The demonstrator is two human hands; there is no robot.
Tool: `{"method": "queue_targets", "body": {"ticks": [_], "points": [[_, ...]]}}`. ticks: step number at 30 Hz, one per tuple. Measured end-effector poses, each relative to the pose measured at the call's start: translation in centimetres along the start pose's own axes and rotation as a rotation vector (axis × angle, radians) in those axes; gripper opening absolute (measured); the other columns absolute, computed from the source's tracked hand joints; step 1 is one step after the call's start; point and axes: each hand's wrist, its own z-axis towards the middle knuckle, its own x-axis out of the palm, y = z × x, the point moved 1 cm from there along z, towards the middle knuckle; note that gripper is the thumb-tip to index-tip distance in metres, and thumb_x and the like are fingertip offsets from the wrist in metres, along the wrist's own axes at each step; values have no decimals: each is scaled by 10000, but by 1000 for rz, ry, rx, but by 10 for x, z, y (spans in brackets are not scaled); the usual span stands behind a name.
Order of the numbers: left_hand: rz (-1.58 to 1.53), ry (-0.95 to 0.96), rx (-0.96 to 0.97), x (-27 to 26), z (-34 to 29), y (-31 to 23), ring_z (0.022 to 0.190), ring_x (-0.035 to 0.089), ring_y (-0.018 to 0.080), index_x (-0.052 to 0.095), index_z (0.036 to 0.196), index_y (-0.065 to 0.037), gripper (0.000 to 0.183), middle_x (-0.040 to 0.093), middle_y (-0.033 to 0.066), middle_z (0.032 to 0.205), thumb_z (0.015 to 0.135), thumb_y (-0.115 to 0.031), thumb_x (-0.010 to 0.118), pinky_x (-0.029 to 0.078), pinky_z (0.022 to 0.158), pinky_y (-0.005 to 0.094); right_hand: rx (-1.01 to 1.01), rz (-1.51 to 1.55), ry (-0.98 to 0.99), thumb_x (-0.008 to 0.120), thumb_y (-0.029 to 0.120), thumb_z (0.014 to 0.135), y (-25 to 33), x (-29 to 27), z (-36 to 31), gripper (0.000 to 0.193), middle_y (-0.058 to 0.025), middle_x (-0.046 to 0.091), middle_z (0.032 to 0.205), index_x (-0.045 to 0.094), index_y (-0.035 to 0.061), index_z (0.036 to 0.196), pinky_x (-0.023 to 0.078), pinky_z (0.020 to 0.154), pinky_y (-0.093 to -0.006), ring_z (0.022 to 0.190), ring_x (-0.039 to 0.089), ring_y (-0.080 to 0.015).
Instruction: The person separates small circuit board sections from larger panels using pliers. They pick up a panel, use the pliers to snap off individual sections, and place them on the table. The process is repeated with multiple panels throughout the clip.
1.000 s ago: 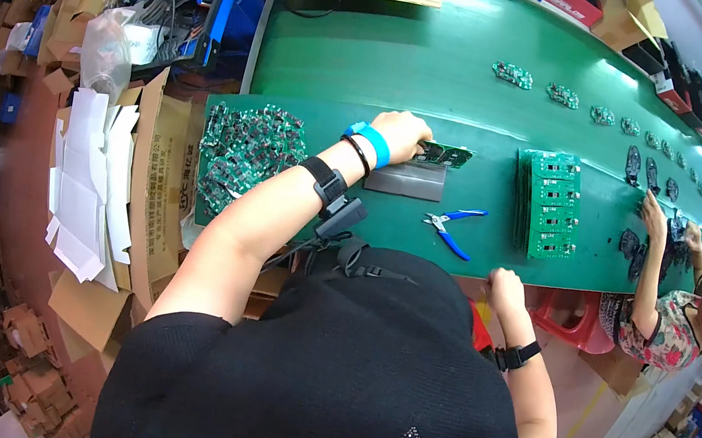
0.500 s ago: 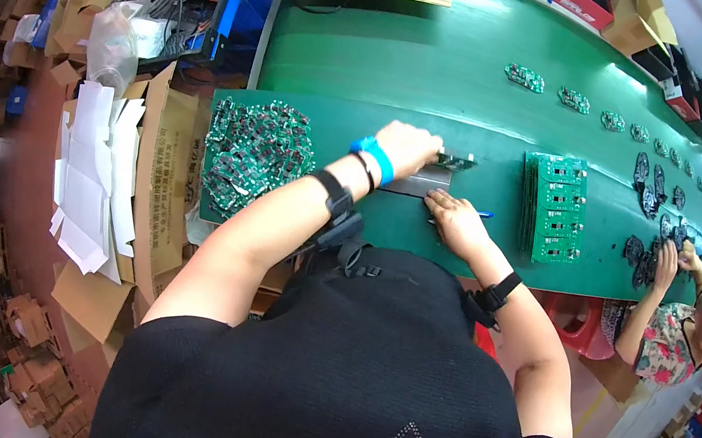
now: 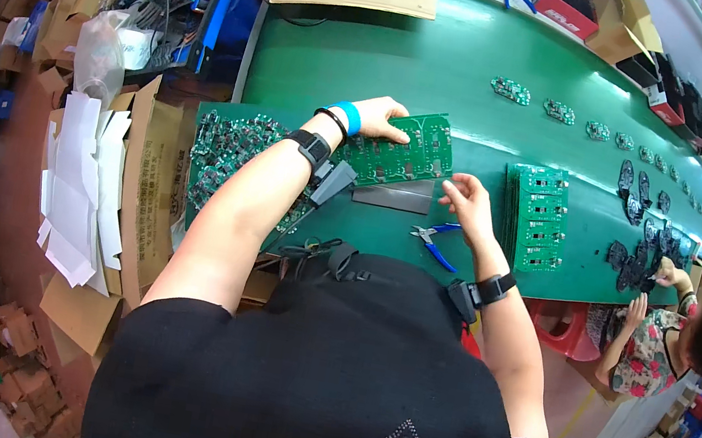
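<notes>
My left hand (image 3: 379, 119) grips a green circuit board panel (image 3: 408, 156) by its upper left edge, thumb on its face. The panel is tilted, its broad side showing. Beneath and in front of it, a flat grey metal plate (image 3: 399, 196) rests on the green work surface, partly hidden by the panel. At the panel's lower right corner is my right hand (image 3: 470, 206), fingers apart and holding nothing; whether a fingertip touches the edge is unclear. Blue-handled cutters (image 3: 437, 245) lie just below that hand. To the right stands a stack of similar panels (image 3: 535, 217).
A heap of small circuit boards (image 3: 236, 153) covers the table's left end. Single boards (image 3: 510, 91) run in a row along the green belt (image 3: 351, 52). Cardboard (image 3: 154, 186) stands by the left edge. At far right a co-worker (image 3: 661, 350) handles dark parts (image 3: 635, 267).
The board in my left hand has turned from nearly edge-on to show its broad side. My right hand has lifted off the metal plate, and the cutters now show fully.
</notes>
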Motion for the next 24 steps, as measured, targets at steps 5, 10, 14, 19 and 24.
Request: {"method": "queue_targets", "body": {"ticks": [5,10,14,19,24], "points": [[-136,-11,-35,0,-19,7,716,527,44,664,989,-54,354,642,-33,838,907,-394,605,444,649,216,-32,219,289,619,110,885,14,0,3,102,-60,679,773,652,17,863,447,606,-226,693,607,-97],[-302,41,-76,27,-24,30,767,539,48,690,972,-76,360,654,-46,842,930,-411,562,454,727,250,-6,163,424,616,101,884,12,-1,-21,107,-92,701,860,661,5,868,491,690,-240,741,616,-107],[-351,102,-145,41,-19,47,783,559,62,684,976,-77,354,662,-28,874,925,-408,572,459,751,248,-88,209,402,599,84,890,6,1,-38,134,-97,702,867,667,-27,921,510,705,-246,787,643,-124],[-413,-95,-178,29,-28,63,958,576,149,660,1120,-34,483,665,81,1073,897,-456,586,443,878,300,30,-112,399,599,82,890,-9,-13,-39,161,-105,701,845,675,-42,959,513,676,-252,749,643,-113],[-285,-77,-136,19,-30,40,891,564,132,662,1121,-45,489,676,44,1002,896,-471,578,450,842,284,-631,-785,-116,723,96,690,0,-13,-44,452,-110,598,1117,585,49,1118,455,875,-388,1081,548,-293]]}}
